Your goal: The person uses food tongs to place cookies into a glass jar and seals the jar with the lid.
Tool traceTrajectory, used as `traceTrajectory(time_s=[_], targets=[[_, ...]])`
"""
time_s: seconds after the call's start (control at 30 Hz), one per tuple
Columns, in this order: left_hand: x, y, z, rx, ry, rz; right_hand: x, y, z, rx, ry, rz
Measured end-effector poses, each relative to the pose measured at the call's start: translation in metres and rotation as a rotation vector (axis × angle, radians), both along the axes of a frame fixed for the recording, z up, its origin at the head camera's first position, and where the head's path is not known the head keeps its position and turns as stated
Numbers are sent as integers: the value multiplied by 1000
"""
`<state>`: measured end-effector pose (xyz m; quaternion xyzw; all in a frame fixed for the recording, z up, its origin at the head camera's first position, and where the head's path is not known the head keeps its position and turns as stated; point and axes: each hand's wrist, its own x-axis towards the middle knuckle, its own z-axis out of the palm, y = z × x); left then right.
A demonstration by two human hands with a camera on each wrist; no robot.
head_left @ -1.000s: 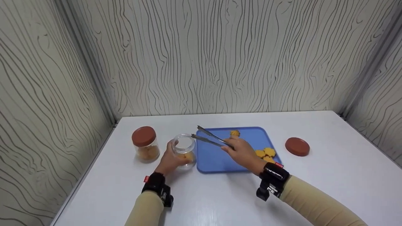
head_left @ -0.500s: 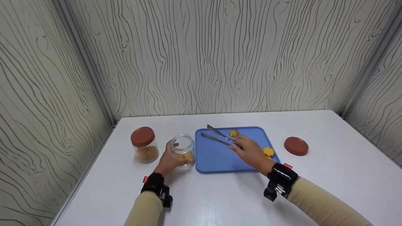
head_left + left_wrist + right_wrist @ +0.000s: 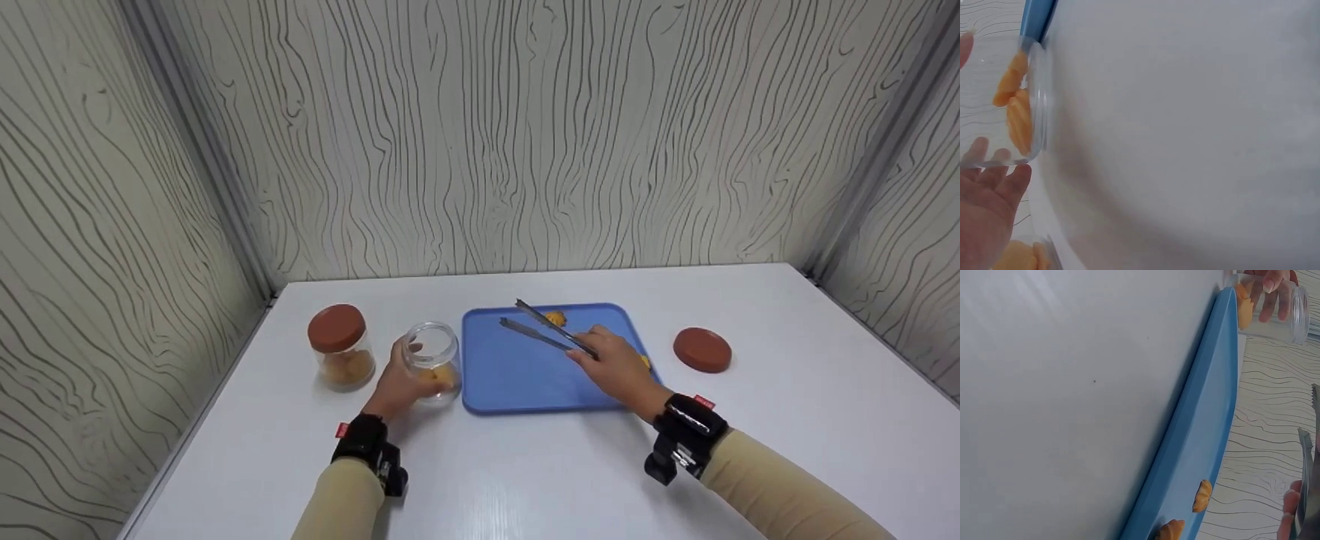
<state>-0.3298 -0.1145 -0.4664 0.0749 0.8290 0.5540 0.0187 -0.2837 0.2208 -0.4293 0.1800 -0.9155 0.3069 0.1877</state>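
tongs [image 3: 546,334] sit in my right hand [image 3: 615,369], fingers curled round the handle end, the two arms standing apart with nothing between their tips. those tips hang over the far part of the blue tray [image 3: 517,375], just beside the single cookie [image 3: 555,318] near its back edge. more cookies [image 3: 1202,495] lie at the tray's right side; from the head view my hand covers most of them, but the right wrist view shows two on the blue surface.

my left hand [image 3: 401,386] wraps round the open jar [image 3: 431,360], which stands upright on the white table [image 3: 525,480] just left of the tray, touching or nearly touching its edge. a few cookies already rest at the bottom of it, plain in the left wrist view. a second jar [image 3: 341,352] with a brown lid on stands further left, also with cookies inside. a loose brown lid [image 3: 702,349] lies on the table right of the tray, well apart from both jars.

i judge the step in hand to be the reach for another cookie. the next move calls for lowering the tong tips to either side of the far cookie and squeezing gently, since these look brittle, while i keep the jar steady and upright.

no brand, label or writing can be read on the jars, lids, tray or tongs. small red tabs show on the wrist straps, too small to read.
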Motion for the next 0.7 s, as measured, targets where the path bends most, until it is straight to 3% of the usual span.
traceTrajectory(time_s=[0.7], targets=[[-1, 2, -3, 15, 1, 11, 1, 26, -6, 14, -125, -105]])
